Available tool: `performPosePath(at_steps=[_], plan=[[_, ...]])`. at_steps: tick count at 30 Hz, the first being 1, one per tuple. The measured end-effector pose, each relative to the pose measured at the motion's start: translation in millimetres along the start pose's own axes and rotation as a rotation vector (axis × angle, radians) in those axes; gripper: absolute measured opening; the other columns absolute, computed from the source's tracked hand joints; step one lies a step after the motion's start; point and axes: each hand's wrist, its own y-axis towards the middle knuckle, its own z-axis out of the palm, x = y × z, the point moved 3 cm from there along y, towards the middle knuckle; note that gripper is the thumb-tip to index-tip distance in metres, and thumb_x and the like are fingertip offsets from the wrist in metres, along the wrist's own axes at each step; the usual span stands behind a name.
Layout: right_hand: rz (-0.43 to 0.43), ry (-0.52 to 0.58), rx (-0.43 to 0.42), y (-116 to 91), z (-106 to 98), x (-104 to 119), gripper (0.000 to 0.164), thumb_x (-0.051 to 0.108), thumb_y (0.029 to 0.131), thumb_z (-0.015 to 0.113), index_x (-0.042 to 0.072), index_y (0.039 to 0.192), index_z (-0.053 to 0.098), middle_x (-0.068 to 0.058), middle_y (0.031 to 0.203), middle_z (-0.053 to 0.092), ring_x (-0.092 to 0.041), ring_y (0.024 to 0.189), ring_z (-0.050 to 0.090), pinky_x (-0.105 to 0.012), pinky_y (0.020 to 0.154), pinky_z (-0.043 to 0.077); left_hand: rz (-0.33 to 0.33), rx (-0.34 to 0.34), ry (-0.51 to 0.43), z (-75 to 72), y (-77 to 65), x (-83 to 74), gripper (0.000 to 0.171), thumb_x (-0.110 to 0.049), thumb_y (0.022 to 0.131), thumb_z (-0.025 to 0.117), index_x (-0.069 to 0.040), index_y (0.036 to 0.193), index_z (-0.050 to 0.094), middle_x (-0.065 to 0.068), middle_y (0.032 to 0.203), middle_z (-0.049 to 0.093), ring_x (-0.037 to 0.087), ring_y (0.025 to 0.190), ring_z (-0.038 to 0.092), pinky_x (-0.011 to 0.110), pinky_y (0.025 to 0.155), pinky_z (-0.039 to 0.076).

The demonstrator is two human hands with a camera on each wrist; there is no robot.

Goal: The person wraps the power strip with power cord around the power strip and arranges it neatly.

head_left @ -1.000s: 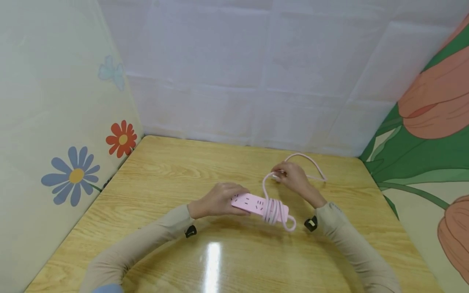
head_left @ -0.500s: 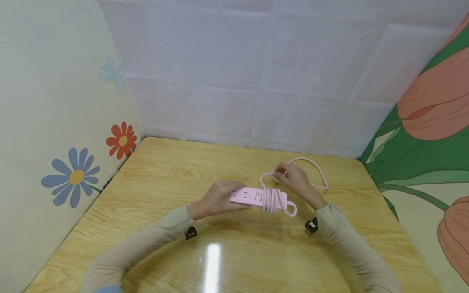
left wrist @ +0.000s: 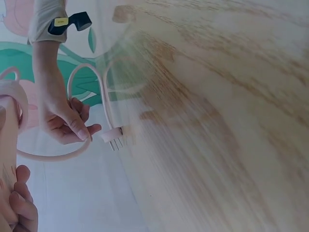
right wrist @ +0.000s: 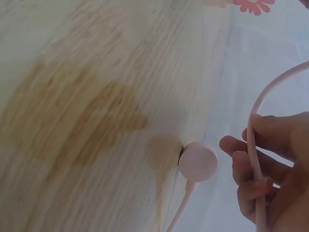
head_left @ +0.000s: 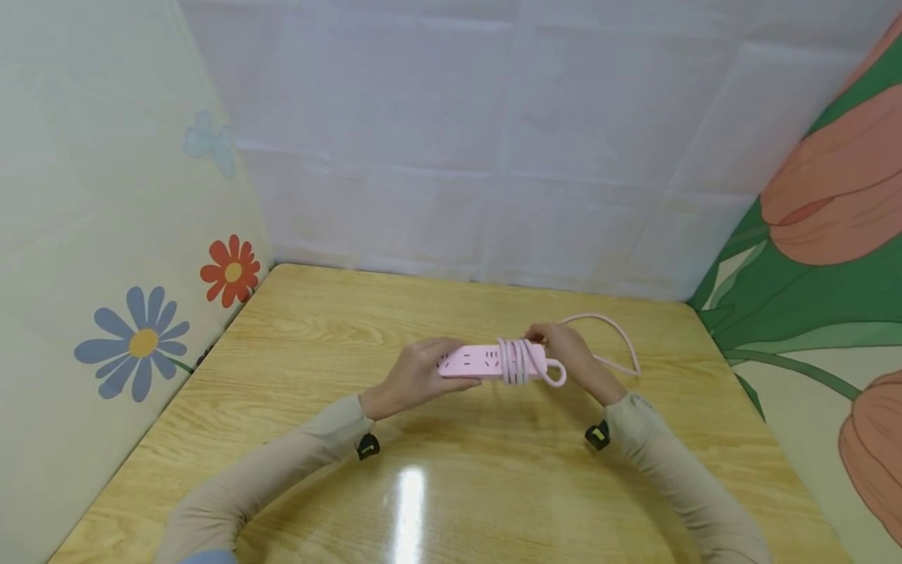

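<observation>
Evidently, a creased white sheet (head_left: 395, 204) stands behind the table (head_left: 338, 325); the panel (head_left: 56, 204) at left bears 1 blue flower (head_left: 143, 343) and 1 red flower (head_left: 232, 272), and painted tulips (head_left: 835, 192) flank the right. The pink power strip (head_left: 470, 361) is raised above the table, its left end gripped by the fingers of the left hand (head_left: 417, 376). Turns of cord (right wrist: 252, 145) wrap its right part; their count is hard to make out. The right hand (head_left: 569, 354) has its fingers curled around the cord. In the head view, the wound end partly screens that hand, and the plug (right wrist: 199, 163) is hidden; wrist views place it close to the table, contact unconfirmed. The left wrist view cuts off the strip.
</observation>
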Motion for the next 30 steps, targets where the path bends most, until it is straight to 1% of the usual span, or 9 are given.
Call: performPosePath(at_steps=[5,9,14,16,18,20,22,25,30], plan=[[-0.096,0.035,-0.048,-6.4,0.0,5.8,0.008,-0.002,0.079,0.064,0.0,0.085,0.069,-0.012,0.077,0.068,-0.031,0.069,0.063,-0.047,0.064,0.053,-0.081,-0.033,-0.035,-2.2,1.2,2.5,0.052,-0.026,0.076,0.087,0.003,0.113,0.065,0.013,0.097,0.071,0.013,0.073,0.066,0.016,0.062,0.052],[-0.126,0.092,-0.095,-11.1,0.9,7.3,0.001,-0.001,0.083,0.07,-0.002,0.084,0.069,-0.012,0.075,0.068,-0.027,0.065,0.063,-0.041,0.06,0.054,-0.178,-0.042,-0.07,-3.6,2.0,5.4,0.05,-0.025,0.077,0.086,0.001,0.113,0.065,0.009,0.096,0.07,0.011,0.075,0.063,0.02,0.062,0.053],[-0.182,0.071,-0.12,-11.8,4.2,7.3,0.009,0.003,0.084,0.075,-0.001,0.083,0.067,-0.011,0.071,0.066,-0.023,0.059,0.061,-0.037,0.054,0.052,-0.217,-0.056,-0.074,-4.2,3.6,7.8,0.049,-0.026,0.078,0.085,0.0,0.114,0.064,0.008,0.096,0.07,0.011,0.076,0.063,0.022,0.062,0.053],[-0.21,0.046,-0.112,-11.8,5.5,8.1,0.011,0.001,0.084,0.075,-0.002,0.09,0.067,-0.013,0.077,0.069,-0.026,0.065,0.065,-0.04,0.059,0.055,-0.229,-0.066,-0.075,-4.9,3.8,8.6,0.049,-0.027,0.079,0.085,0.0,0.114,0.064,0.008,0.097,0.07,0.011,0.076,0.063,0.022,0.062,0.053],[-0.219,0.036,-0.081,-11.8,7.0,9.3,0.022,-0.001,0.083,0.075,-0.005,0.102,0.065,-0.017,0.087,0.07,-0.03,0.074,0.069,-0.043,0.066,0.057,-0.253,-0.073,-0.082,-5.6,3.8,9.6,0.049,-0.028,0.08,0.084,0.0,0.115,0.064,0.008,0.097,0.07,0.011,0.076,0.063,0.023,0.062,0.053],[-0.215,0.013,-0.044,-12.4,8.2,10.6,0.027,-0.003,0.082,0.075,-0.004,0.107,0.064,-0.019,0.095,0.071,-0.033,0.082,0.071,-0.046,0.073,0.057,-0.282,-0.077,-0.082,-6.1,3.7,11.4,0.049,-0.029,0.08,0.084,-0.001,0.115,0.064,0.008,0.097,0.07,0.011,0.076,0.063,0.023,0.061,0.054],[-0.198,-0.013,-0.005,-12.8,9.5,11.7,0.026,-0.003,0.083,0.073,-0.003,0.107,0.065,-0.018,0.096,0.072,-0.033,0.083,0.071,-0.045,0.073,0.058,-0.308,-0.081,-0.076,-6.9,3.9,13.2,0.049,-0.029,0.081,0.083,-0.001,0.115,0.064,0.008,0.098,0.07,0.011,0.077,0.063,0.023,0.062,0.054],[-0.182,-0.053,0.027,-13.1,10.6,13.5,0.015,-0.003,0.083,0.072,0.0,0.097,0.069,-0.015,0.091,0.073,-0.031,0.078,0.07,-0.044,0.069,0.057,-0.329,-0.083,-0.062,-8.1,4.7,15.6,0.049,-0.03,0.081,0.084,-0.001,0.115,0.065,0.008,0.098,0.07,0.012,0.077,0.063,0.024,0.061,0.054],[-0.212,-0.082,0.023,-13.2,9.7,19.0,0.013,-0.005,0.081,0.072,0.001,0.093,0.07,-0.012,0.086,0.072,-0.029,0.074,0.068,-0.043,0.065,0.057,-0.346,-0.089,-0.047,-11.1,7.2,17.5,0.05,-0.03,0.08,0.084,0.0,0.115,0.065,0.009,0.099,0.07,0.014,0.078,0.064,0.024,0.062,0.054]])
